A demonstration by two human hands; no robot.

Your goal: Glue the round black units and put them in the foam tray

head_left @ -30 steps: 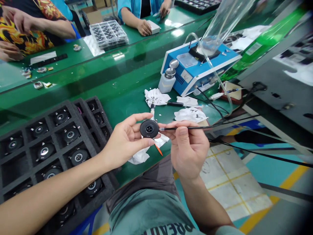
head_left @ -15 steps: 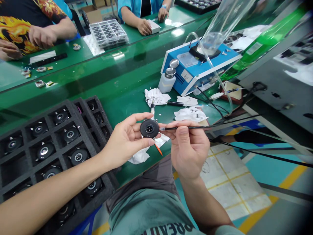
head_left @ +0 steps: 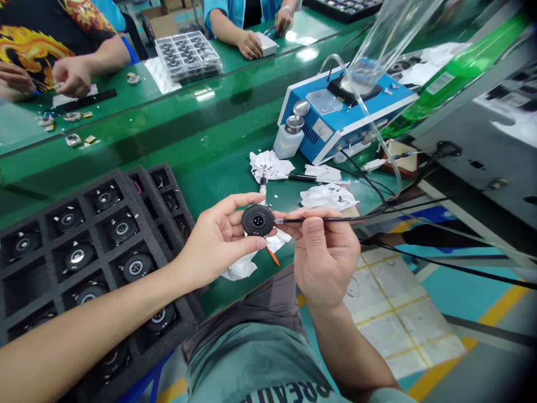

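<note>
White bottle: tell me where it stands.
In the head view, the white bottle stands just right of centre, by the left end of the blue box and behind the speckled paper.

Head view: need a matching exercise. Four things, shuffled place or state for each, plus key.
Things
1. Metal-capped bottle
2. Round black part
3. Black foam tray
4. Slim black tool

Place or state
A. At the left of the picture, with more round parts in some of its compartments
B. Gripped in the right hand
C. Standing beside the blue box
D. Held in the left hand

Pairs: 1-C, 2-D, 3-A, 4-B
</note>
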